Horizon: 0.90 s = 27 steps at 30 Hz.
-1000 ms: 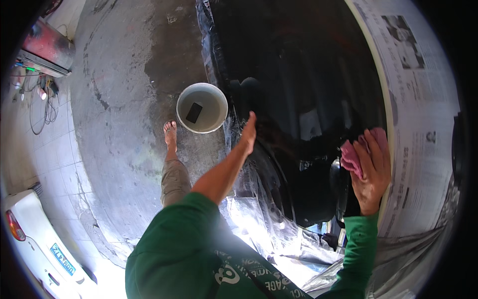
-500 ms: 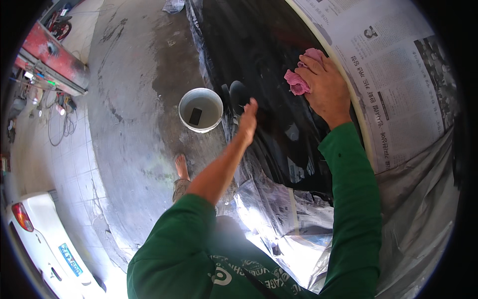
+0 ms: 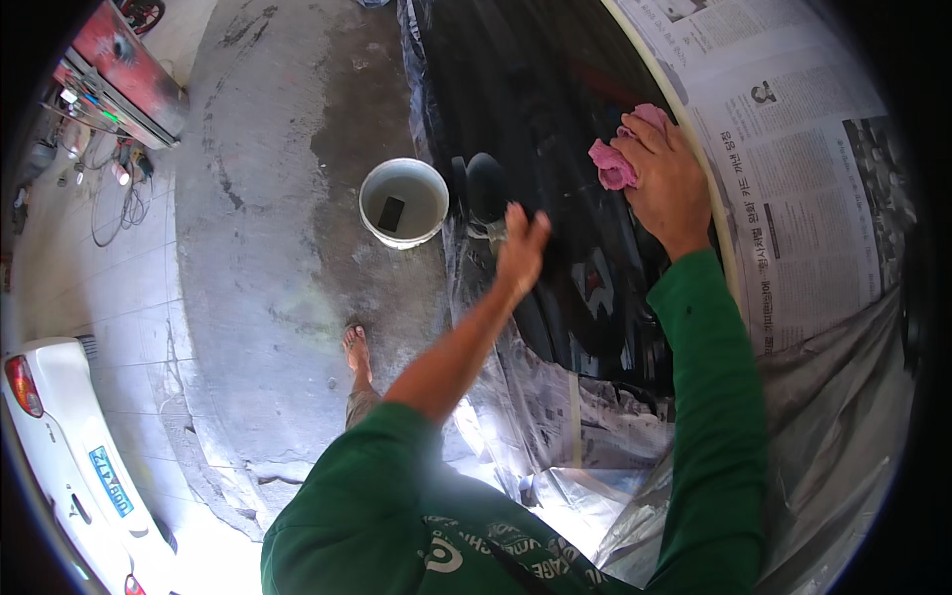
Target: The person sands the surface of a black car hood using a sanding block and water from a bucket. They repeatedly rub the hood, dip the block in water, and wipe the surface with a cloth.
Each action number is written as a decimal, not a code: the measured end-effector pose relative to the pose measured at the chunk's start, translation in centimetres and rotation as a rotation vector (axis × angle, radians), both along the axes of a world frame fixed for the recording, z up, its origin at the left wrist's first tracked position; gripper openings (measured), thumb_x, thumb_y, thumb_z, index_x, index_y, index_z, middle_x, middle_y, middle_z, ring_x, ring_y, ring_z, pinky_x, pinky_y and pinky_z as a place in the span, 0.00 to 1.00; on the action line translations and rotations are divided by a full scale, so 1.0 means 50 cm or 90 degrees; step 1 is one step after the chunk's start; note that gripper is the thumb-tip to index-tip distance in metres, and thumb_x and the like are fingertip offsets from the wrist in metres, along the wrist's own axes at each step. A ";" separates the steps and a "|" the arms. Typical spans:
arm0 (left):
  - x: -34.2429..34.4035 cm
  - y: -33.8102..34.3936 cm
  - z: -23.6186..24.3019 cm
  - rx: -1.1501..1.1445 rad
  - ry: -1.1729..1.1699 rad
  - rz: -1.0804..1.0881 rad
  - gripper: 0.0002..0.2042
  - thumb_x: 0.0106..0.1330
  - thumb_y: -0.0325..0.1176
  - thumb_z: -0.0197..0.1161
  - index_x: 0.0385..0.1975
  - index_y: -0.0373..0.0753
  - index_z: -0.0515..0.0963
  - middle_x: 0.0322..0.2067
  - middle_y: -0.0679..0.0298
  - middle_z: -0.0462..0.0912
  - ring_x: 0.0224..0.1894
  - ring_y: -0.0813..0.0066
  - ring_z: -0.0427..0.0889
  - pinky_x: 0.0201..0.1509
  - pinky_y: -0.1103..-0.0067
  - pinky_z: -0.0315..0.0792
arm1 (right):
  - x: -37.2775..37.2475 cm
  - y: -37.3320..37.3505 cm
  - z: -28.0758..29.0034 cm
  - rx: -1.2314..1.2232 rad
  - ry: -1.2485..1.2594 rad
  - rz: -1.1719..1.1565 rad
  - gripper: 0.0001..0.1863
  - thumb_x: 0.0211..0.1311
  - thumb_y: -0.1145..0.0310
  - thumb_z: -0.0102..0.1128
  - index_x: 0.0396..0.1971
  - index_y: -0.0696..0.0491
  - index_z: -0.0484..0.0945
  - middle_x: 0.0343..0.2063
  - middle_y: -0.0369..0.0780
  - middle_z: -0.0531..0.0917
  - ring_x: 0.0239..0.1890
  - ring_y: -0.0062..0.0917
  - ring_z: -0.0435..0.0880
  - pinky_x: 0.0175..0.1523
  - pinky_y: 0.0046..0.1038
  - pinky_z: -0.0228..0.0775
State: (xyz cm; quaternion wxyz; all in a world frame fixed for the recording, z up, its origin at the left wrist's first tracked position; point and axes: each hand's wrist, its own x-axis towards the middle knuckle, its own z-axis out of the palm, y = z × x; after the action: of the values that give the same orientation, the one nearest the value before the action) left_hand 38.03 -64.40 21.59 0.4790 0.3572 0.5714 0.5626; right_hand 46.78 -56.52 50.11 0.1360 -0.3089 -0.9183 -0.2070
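A glossy black car panel (image 3: 535, 119) stretches away ahead of me, with a dark oval door handle area (image 3: 486, 183) near its left side. My right hand (image 3: 671, 193) is closed around a crumpled pink cloth (image 3: 617, 167), which rests against the panel beside its masked right edge. Just below the handle area, my left hand (image 3: 522, 250) holds nothing, two fingers spread apart. Whether it touches the panel I cannot tell. To its left, a white bucket (image 3: 405, 243) contains cloudy water and a dark rectangular block (image 3: 392, 214).
Newspaper sheets (image 3: 783, 198) and pale tape (image 3: 662, 79) border the panel on the right. Plastic sheeting (image 3: 823, 397) hangs nearer me. A bare foot (image 3: 356, 347) stands on the stained concrete floor. Further left are a white car (image 3: 74, 446), a red cabinet (image 3: 129, 64) and loose cables (image 3: 131, 213).
My left hand has moved rightward and slightly nearer, its fingers spreading. My right hand still grips the pink cloth against the panel. The whole view has shifted a little.
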 end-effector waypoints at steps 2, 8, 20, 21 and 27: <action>-0.023 0.030 0.004 -0.052 -0.017 0.004 0.46 0.81 0.60 0.47 0.80 0.24 0.44 0.80 0.33 0.43 0.85 0.46 0.39 0.86 0.66 0.42 | 0.001 -0.001 0.000 -0.014 -0.012 -0.011 0.19 0.50 0.74 0.76 0.45 0.47 0.88 0.58 0.35 0.85 0.64 0.43 0.79 0.67 0.40 0.75; 0.257 -0.349 0.103 0.053 0.139 -0.090 0.53 0.77 0.63 0.53 0.80 0.22 0.38 0.82 0.36 0.34 0.85 0.44 0.33 0.86 0.58 0.38 | 0.040 0.004 -0.022 -0.008 -0.007 -0.003 0.19 0.50 0.75 0.75 0.45 0.47 0.88 0.57 0.35 0.85 0.64 0.44 0.79 0.67 0.40 0.74; 0.153 -0.185 0.135 0.087 0.206 -0.051 0.45 0.82 0.55 0.48 0.79 0.22 0.40 0.81 0.33 0.38 0.85 0.44 0.37 0.85 0.58 0.46 | 0.034 0.013 -0.022 0.036 0.031 0.031 0.11 0.56 0.74 0.69 0.40 0.49 0.90 0.54 0.35 0.87 0.61 0.41 0.81 0.64 0.38 0.76; 0.200 -0.273 0.140 0.140 0.253 -0.083 0.45 0.81 0.55 0.49 0.79 0.22 0.41 0.81 0.33 0.38 0.85 0.44 0.37 0.84 0.55 0.48 | 0.036 0.013 -0.027 0.035 0.039 0.029 0.11 0.56 0.74 0.69 0.39 0.49 0.90 0.54 0.35 0.87 0.61 0.41 0.82 0.63 0.38 0.77; 0.147 -0.179 0.132 0.219 0.254 -0.137 0.43 0.79 0.52 0.54 0.83 0.33 0.42 0.83 0.44 0.40 0.85 0.46 0.37 0.84 0.55 0.46 | 0.056 0.009 -0.021 0.044 0.014 0.020 0.10 0.58 0.74 0.67 0.39 0.50 0.89 0.54 0.35 0.87 0.62 0.42 0.81 0.63 0.39 0.77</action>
State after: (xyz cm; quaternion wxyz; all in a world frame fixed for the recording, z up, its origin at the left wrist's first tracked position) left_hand 45.39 -73.34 28.21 0.3461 0.5954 0.5095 0.5158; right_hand 49.58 -56.10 49.05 0.1603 -0.2917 -0.9137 -0.2333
